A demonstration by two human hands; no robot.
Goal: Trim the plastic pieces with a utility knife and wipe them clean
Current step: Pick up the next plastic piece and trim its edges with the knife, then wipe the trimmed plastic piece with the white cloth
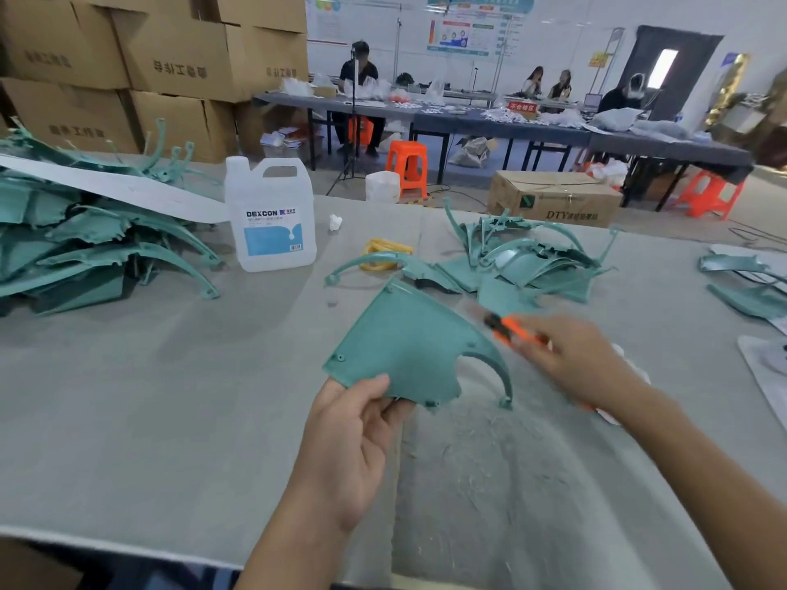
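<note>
My left hand [353, 436] pinches the near corner of a teal plastic piece [409, 342], a fan-shaped panel with a curved arm on its right, held tilted above the table. My right hand [579, 359] grips an orange utility knife [511, 330]; its dark tip sits at the panel's right edge, blurred by motion. Teal shavings [481, 445] lie scattered on the grey table cover below the piece.
A big heap of teal pieces [85, 249] lies at the left, a smaller pile [532, 257] at centre right, more pieces [749, 287] at far right. A white DEXCON jug [272, 223], yellow bands [385, 253] and a white wad [335, 222] stand behind. People sit at distant tables.
</note>
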